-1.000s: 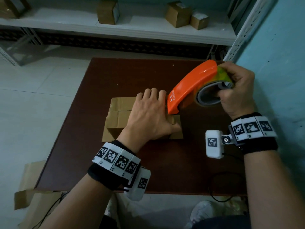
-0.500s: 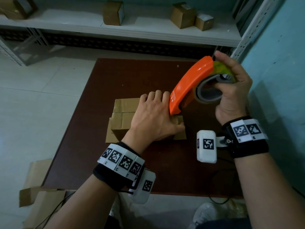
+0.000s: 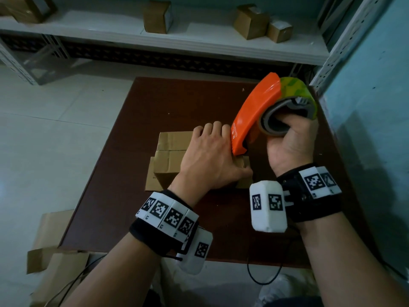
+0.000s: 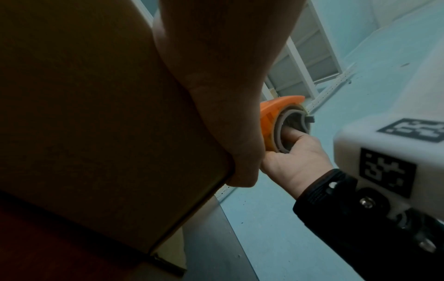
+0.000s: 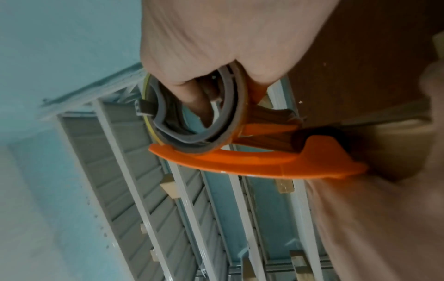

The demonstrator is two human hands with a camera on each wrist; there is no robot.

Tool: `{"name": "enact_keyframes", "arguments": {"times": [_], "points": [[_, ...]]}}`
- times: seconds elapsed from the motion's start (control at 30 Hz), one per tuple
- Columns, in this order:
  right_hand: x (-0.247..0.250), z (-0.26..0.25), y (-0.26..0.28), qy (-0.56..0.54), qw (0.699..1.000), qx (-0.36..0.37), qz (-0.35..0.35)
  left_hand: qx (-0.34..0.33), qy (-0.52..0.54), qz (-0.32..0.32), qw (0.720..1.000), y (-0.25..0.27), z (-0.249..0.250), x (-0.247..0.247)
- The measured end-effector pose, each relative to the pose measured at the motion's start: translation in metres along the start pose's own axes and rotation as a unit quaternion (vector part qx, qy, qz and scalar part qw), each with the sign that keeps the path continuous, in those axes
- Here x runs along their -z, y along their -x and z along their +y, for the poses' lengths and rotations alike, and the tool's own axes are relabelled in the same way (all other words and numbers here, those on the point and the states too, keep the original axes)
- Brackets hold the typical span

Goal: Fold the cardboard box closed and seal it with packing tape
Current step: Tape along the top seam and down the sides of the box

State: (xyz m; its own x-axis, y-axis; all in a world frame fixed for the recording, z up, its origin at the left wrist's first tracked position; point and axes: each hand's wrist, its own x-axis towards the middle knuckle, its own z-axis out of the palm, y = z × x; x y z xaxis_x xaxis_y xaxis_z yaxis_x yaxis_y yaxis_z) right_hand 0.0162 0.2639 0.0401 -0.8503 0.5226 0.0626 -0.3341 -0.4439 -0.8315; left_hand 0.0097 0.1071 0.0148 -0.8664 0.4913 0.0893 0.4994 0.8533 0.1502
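Note:
A small brown cardboard box [image 3: 170, 149] with its flaps folded down stands in the middle of the dark red table [image 3: 124, 196]. My left hand [image 3: 210, 160] lies flat on top of the box [image 4: 96, 114], fingers straight, thumb at the near right corner. My right hand [image 3: 290, 140] grips an orange tape dispenser [image 3: 252, 116], fingers hooked through the grey core of its roll [image 5: 192, 117]. The dispenser's [image 5: 264, 161] lower tip meets the box top beside my left index finger. The dispenser [image 4: 276, 121] shows past my left thumb.
A white shelf [image 3: 199, 43] at the back carries several small cardboard boxes [image 3: 252, 21]. A light blue wall [image 3: 365, 107] runs close along the table's right edge. Flattened cardboard [image 3: 51, 251] lies on the floor at the near left, and a black cable [image 3: 263, 275] hangs off the table's front edge.
My right hand has turned so the palm faces me and has come nearer. The dispenser's tip has stayed at the box beside my left hand. My left hand has not moved.

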Motion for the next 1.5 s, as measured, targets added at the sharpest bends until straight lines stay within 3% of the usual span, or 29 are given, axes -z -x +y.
{"name": "enact_keyframes", "arguments": {"times": [0.17,1.0,1.23,1.5], "points": [[0.004,-0.004,-0.007,0.05,0.998,0.044,-0.02,-0.004,0.003,-0.004,1.0,0.0,0.0,0.001],[0.05,-0.037,-0.023,0.064,0.996,0.055,-0.015,0.002,-0.014,-0.01,1.0,0.001,0.002,0.004],[0.063,-0.047,-0.028,0.08,0.994,0.074,0.026,0.003,-0.012,-0.005,1.0,0.001,0.002,0.004],[0.068,-0.057,-0.032,0.199,0.968,0.15,-0.019,0.005,-0.012,-0.012,1.0,0.001,0.003,0.005]]}}
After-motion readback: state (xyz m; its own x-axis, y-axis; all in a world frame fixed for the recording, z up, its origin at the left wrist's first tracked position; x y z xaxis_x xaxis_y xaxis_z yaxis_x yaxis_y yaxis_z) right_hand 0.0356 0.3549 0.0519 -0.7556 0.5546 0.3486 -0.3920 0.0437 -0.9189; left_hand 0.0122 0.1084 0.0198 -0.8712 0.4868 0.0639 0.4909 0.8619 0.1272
